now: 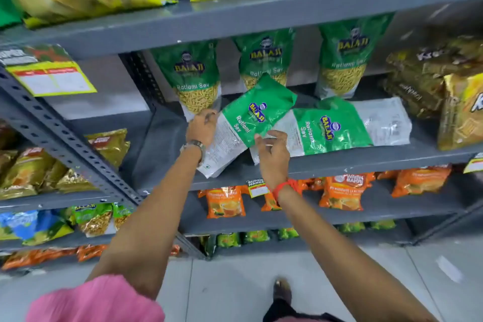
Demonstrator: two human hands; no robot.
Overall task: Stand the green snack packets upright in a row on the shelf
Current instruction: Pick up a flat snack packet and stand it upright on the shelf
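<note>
The left hand (201,128) curls round one edge of the green sev packet (251,123), fingertips hidden behind it. The right hand (271,154) pinches the opposite edge. Between the fingers, over the shelf (366,159) lip, the packet slants, its top pointing up-right and its bottom partly behind the left wrist.

3 packets (264,57) behind 2 front packets (332,128)
</note>
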